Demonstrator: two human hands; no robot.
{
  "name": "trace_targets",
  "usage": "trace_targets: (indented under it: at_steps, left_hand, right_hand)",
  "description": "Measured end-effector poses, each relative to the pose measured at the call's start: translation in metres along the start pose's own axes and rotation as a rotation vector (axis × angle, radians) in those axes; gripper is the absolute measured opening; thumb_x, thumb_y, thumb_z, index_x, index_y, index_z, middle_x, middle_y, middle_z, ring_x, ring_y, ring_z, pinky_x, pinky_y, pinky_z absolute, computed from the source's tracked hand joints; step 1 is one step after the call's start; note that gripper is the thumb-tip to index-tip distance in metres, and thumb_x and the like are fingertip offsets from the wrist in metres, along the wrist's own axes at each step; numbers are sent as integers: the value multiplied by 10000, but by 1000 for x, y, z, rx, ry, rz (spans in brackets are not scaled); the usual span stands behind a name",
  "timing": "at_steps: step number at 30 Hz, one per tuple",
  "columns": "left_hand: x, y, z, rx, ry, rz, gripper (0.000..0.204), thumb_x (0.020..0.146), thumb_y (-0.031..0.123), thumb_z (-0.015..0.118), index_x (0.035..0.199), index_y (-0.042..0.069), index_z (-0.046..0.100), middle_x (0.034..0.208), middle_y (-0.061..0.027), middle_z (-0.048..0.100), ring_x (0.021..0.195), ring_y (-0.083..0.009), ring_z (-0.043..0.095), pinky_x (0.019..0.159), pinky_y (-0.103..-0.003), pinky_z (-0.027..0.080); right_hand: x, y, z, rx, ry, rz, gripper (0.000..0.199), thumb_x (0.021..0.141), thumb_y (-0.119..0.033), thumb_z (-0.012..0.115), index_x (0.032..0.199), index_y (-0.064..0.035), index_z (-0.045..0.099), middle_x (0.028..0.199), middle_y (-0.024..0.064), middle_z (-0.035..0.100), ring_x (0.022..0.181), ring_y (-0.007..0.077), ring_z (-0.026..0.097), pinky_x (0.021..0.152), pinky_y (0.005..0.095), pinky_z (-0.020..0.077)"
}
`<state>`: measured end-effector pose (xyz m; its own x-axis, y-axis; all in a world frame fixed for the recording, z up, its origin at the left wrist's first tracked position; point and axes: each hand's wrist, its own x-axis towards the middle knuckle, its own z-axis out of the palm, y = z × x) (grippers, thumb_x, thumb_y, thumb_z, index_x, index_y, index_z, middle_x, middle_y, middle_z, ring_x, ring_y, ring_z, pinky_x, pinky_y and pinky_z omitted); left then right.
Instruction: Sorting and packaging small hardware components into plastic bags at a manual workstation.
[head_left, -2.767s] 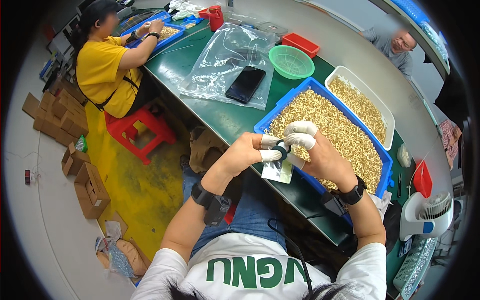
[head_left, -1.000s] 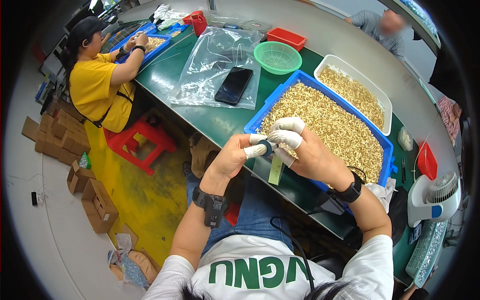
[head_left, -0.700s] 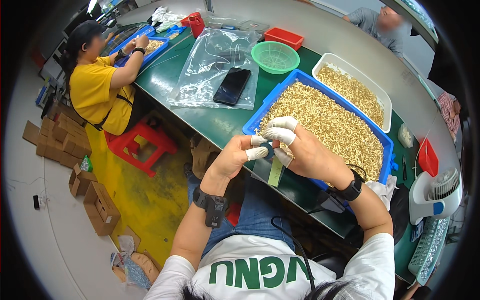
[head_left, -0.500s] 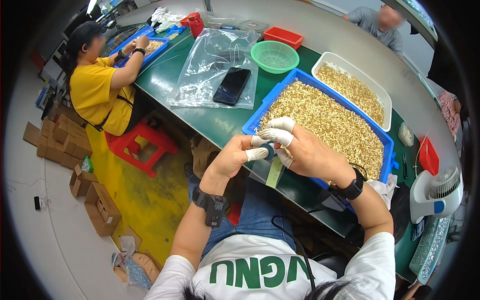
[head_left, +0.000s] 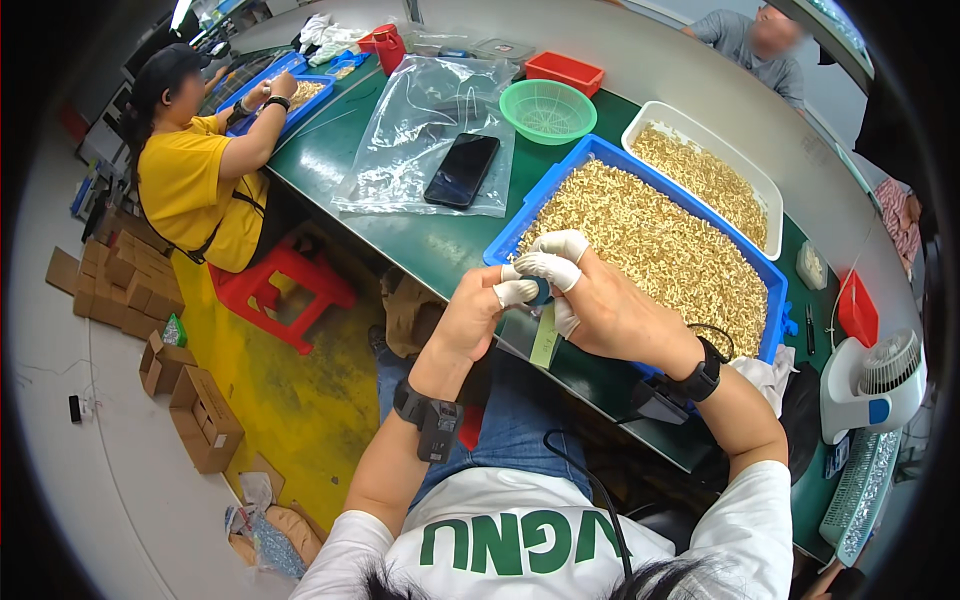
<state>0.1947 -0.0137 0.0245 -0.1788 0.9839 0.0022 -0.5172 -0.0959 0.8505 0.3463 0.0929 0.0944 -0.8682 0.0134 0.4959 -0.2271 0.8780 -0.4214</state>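
Note:
My left hand [head_left: 474, 318], with white finger cots on thumb and forefinger, pinches a small dark teal round piece [head_left: 541, 292] in front of the blue tray's near left corner. Over and against that same piece bend the cotted fingers of my right hand [head_left: 615, 305], hiding much of it; its thumb is below. Whether anything smaller sits between the fingertips cannot be made out. Just beyond lies the blue tray [head_left: 512, 225], filled with many small brass-coloured metal parts [head_left: 640, 230]. A yellow-green label [head_left: 545, 340] shows below my fingers at the table edge.
A white tray [head_left: 775, 205] of similar parts stands behind the blue one. On the green table [head_left: 400, 245] are a phone [head_left: 463, 170] on a clear plastic bag [head_left: 400, 110], a green basket [head_left: 548, 112], red trays and a white fan [head_left: 875, 390]. A person in yellow [head_left: 200, 165] works at left.
Both hands have shifted very slightly, and the fingers now close over more of the teal piece. The rest of the scene looks the same.

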Motion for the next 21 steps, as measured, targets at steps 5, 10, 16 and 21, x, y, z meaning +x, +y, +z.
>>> trace_targets:
  at_steps: [5,10,16,21]
  left_hand:
    - [-1,-15,11,-231,98,47,190,855,117,565,986,-7,622,906,-45,645,815,-119,616,773,-270,498]
    - [2,-30,7,-312,172,106,201,872,123,533,1004,-12,604,955,-65,639,872,-151,616,798,-319,509]
    - [3,-13,3,-371,115,280,234,885,135,516,1061,-6,579,995,-71,625,945,-170,591,874,-351,471]
    - [1,-15,11,-397,41,309,252,898,155,510,1088,-1,565,1047,-66,608,996,-167,566,920,-356,433]
  right_hand:
    - [-1,0,2,-20,-9,28,572,635,130,575,1166,-41,449,1124,186,449,902,380,555,712,399,495]
    - [-3,4,5,-65,-21,29,598,626,100,617,1183,-37,444,1132,176,450,927,375,544,749,400,479]
    - [8,6,-14,-146,202,-16,563,656,-21,715,1160,-59,466,1185,157,456,1034,360,506,851,417,441]
    - [4,8,-2,-107,184,143,593,635,-147,773,1143,-73,476,1157,146,493,1088,342,480,936,438,371]
